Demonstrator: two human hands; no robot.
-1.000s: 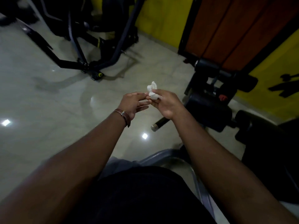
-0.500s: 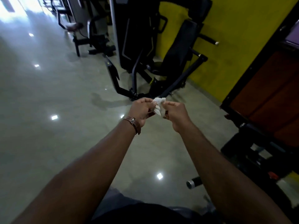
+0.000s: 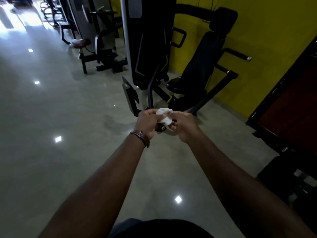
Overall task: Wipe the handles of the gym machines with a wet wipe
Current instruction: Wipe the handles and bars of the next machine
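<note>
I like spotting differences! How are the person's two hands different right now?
The left hand has a brown strap at its wrist; the right hand has a bare wrist. The left hand sits slightly higher in the picture. Both pinch the same white wipe.

Two hands: left hand point(image 3: 147, 122), right hand point(image 3: 186, 125). One white wet wipe point(image 3: 164, 115). One brown wrist strap point(image 3: 141, 135). At least three gym machines, far along the yellow wall point(image 3: 274, 40).

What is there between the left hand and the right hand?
In the head view, a crumpled white wet wipe lies between the left hand and the right hand; both hold it.
</note>
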